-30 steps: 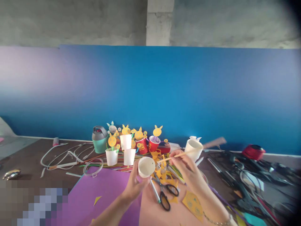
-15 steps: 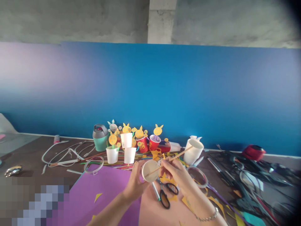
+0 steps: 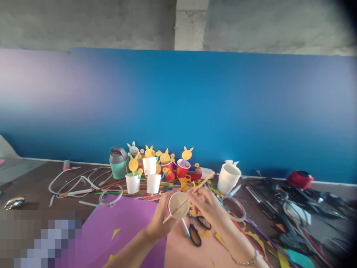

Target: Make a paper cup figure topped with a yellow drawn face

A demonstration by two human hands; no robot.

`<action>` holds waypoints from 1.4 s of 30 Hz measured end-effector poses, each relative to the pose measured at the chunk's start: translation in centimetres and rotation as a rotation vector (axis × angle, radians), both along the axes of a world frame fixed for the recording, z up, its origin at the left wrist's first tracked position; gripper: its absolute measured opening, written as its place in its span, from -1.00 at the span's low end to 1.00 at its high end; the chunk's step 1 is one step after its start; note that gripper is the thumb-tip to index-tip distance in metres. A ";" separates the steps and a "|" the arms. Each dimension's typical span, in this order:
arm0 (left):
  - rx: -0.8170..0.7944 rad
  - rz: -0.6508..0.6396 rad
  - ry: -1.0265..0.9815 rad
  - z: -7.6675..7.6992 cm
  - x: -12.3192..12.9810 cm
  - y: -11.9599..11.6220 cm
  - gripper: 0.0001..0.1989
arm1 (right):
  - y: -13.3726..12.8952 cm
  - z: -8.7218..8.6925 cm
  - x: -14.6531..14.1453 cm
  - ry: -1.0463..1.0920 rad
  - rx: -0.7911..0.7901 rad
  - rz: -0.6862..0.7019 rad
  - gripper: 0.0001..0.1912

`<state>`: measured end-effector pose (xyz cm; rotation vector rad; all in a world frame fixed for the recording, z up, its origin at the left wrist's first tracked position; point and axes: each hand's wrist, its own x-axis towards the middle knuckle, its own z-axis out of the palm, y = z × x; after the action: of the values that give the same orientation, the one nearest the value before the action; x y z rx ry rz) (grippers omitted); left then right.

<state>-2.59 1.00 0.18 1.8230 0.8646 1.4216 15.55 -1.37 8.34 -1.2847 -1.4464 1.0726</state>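
Note:
My left hand [image 3: 158, 217] is closed around a white paper cup [image 3: 173, 201], its mouth tilted toward me. A pale wooden chopstick [image 3: 205, 181] is pinched in the fingers of my right hand [image 3: 208, 204], at the cup's right side. It runs slantwise across the cup's mouth, and its thin end comes out past the lower left rim. Whether it pierces the cup wall or only crosses the rim I cannot tell. Just below the cup lie black-handled scissors [image 3: 195, 235] and a white marker [image 3: 185, 226] on a peach paper sheet [image 3: 181, 253].
Behind stand white cups [image 3: 133, 184] and red cups [image 3: 182, 169] with yellow paper animal heads, a green bottle [image 3: 118, 167] and a tissue roll [image 3: 230, 178]. Purple paper [image 3: 125, 223] lies left. Tape rolls [image 3: 111, 195], yellow scraps, cables and a black glue gun-like tool [image 3: 290, 227] surround.
The chopstick has shifted down and left; its thin end, earlier inside the cup, now shows beyond the cup's lower left rim. My right hand has moved slightly left; the left hand still holds the cup.

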 end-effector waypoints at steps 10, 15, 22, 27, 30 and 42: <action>-0.064 -0.112 -0.076 0.4 0.5 -0.1 -0.41 | -0.8 1.6 1.3 0.220 0.370 -0.431 -0.64; -0.152 -0.262 -0.115 1.4 0.9 -0.5 -0.45 | -1.2 1.6 1.1 0.199 0.451 -0.543 -0.59; -0.155 -0.138 0.038 1.5 1.2 -0.4 -0.41 | -0.3 1.3 1.3 0.232 0.497 -0.654 -0.58; -0.020 -0.002 0.138 0.6 0.7 0.3 -0.38 | -0.5 2.1 2.0 0.314 0.524 -0.684 -0.59; -0.042 0.095 0.086 0.0 0.5 0.9 -0.46 | -0.2 3.0 4.4 0.417 0.547 -0.753 -0.59; -0.433 -0.004 -0.407 0.0 -0.2 2.0 -0.53 | 0.9 -0.7 3.7 -1.064 0.101 -0.179 -0.81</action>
<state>-2.81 3.01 0.21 1.1633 0.8690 1.4035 19.27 -0.45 7.65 -1.9897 -2.0231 0.1212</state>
